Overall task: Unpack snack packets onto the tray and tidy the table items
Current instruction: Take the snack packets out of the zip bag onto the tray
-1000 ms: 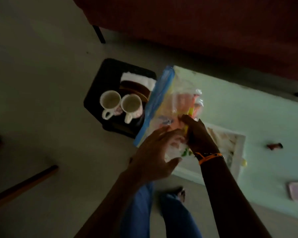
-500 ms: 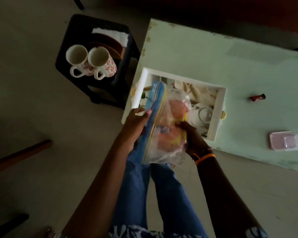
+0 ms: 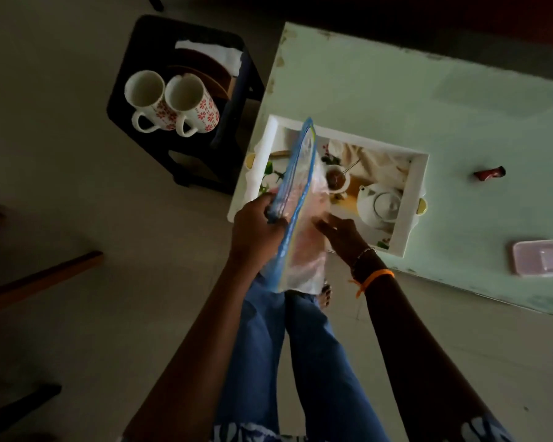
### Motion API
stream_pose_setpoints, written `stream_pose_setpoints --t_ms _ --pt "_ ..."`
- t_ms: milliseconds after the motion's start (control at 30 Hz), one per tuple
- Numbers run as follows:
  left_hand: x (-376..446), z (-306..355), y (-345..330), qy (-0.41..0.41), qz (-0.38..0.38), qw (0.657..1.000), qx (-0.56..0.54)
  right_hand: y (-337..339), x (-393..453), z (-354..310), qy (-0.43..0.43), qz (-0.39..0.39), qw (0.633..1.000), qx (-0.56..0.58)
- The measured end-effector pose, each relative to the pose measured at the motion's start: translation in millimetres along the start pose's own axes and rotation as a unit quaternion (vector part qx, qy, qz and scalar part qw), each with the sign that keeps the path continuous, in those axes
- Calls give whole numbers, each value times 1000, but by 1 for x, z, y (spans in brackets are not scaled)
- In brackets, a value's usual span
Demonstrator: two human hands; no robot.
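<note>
A clear zip bag (image 3: 300, 224) with a blue and yellow seal holds orange snack packets. It hangs above the near left corner of the white tray (image 3: 415, 199), which has a teapot picture printed on its floor. My left hand (image 3: 256, 231) grips the bag at its sealed edge. My right hand (image 3: 342, 234) reaches against the bag's right side, fingers spread on the plastic; whether it holds anything is unclear. The tray lies on the pale green table (image 3: 396, 97).
A small red wrapped item (image 3: 489, 173) and a pink lidded box (image 3: 541, 262) lie on the table right of the tray. A black stool (image 3: 141, 100) left of the table carries two flowered mugs (image 3: 173, 103), brown plates and a white napkin. My legs stand below.
The view has swung down and closer over the tray. The bag has turned edge-on, and my right hand has slid from its front to its right side.
</note>
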State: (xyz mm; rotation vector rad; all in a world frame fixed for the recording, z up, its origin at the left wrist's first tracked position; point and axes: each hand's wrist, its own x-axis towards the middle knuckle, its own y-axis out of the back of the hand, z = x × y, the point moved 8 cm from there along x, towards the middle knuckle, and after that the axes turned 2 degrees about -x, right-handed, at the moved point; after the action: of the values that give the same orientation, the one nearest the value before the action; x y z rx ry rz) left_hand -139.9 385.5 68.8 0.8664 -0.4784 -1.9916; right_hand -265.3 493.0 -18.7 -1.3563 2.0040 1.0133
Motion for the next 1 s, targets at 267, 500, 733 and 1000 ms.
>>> stream_pose_setpoints --t_ms 267,500,733,1000 --pt "-24 26 -28 -38 -70 995 -60 31 -49 -55 150 115 980 65" --pt "-29 11 22 -17 57 993 -97 79 -77 -58 107 295 948 -52" --pt "-32 2 33 -8 56 994 -98 14 -77 -108 189 194 940 -207" --pt "-43 -4 28 -2 51 988 -148 -58 8 -54 -46 41 967 -249"
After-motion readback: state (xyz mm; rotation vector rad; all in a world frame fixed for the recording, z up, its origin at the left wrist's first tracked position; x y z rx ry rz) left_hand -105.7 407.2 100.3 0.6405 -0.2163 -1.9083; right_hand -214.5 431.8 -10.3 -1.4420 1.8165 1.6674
